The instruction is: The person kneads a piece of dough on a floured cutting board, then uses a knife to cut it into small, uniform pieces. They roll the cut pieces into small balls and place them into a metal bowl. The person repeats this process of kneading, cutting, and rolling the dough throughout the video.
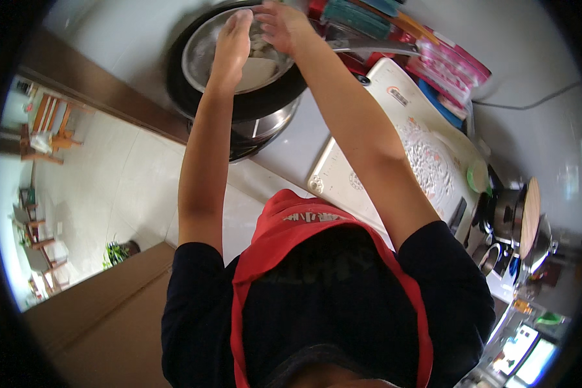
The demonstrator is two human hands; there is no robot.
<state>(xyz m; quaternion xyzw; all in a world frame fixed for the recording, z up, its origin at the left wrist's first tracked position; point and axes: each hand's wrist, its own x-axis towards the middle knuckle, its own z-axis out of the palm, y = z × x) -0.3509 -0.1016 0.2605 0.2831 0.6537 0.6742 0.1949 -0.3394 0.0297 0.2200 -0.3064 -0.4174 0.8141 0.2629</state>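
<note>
My left hand [234,41] hovers edge-on over a round metal bowl or sieve [194,63], with nothing visible in it. Facing it from the right is my right hand [286,28], fingers somewhat spread and blurred, a small gap between the two. Below them in the bowl lie small pale lumps [259,46] and a smooth white patch [256,73]; my hands hide part of the contents. The bowl sits in a wide black pan [266,104]. A metal handle [378,46] extends to the right, though its join is hidden behind my right forearm.
Under the pan is a shiny steel pot or base [271,123]. A white patterned board [383,80], dusted with white powder [424,155], lies on my right. Pink packaging [453,68] stands behind it. Pots [507,213] crowd the far right; a cardboard box [106,296] is at lower left.
</note>
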